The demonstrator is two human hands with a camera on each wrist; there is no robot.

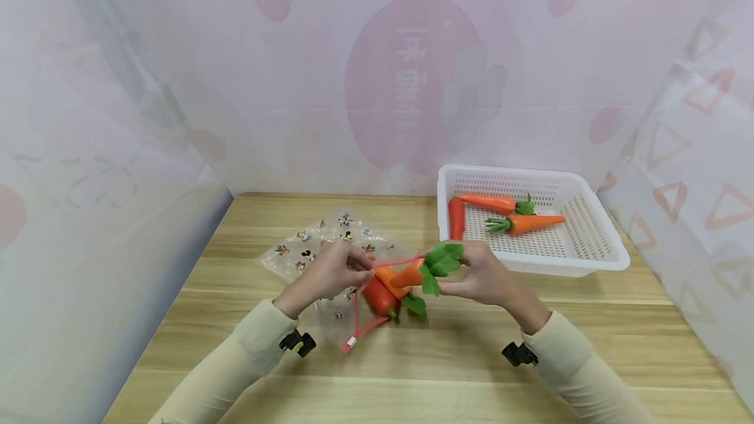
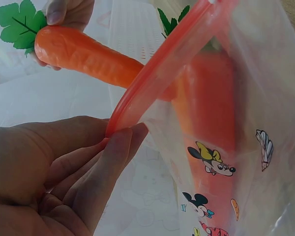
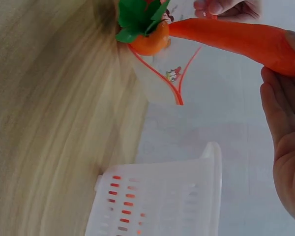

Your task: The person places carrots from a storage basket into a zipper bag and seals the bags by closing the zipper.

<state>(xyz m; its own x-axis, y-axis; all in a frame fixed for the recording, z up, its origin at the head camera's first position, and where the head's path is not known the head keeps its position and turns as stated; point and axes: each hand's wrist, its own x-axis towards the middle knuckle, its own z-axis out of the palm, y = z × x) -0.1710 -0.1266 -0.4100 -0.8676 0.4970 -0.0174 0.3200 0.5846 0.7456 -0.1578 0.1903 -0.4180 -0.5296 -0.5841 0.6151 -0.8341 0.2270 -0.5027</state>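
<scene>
My left hand point(image 1: 336, 271) pinches the red zip edge point(image 2: 157, 69) of a clear plastic zip bag point(image 2: 273, 93) printed with cartoon figures. The bag lies on the table with its mouth spread apart toward the right. In my right hand point(image 1: 483, 273) is an orange toy carrot point(image 2: 86, 56), gripped at its thick, leafy end. Its narrow tip points left and overlaps the bag's opening. Inside the bag, a red carrot-shaped piece point(image 1: 379, 298) lies beside another orange carrot point(image 3: 152, 40), whose green leaves point(image 1: 415, 306) stick out at the mouth.
A white perforated plastic basket point(image 1: 609, 255) stands at the back right of the wooden table point(image 1: 365, 398). It holds two orange carrots with leaves, one carrot point(image 1: 536, 223) in front of the other, and a red piece point(image 1: 456, 218) at its left wall. Printed curtains surround the table's back and sides.
</scene>
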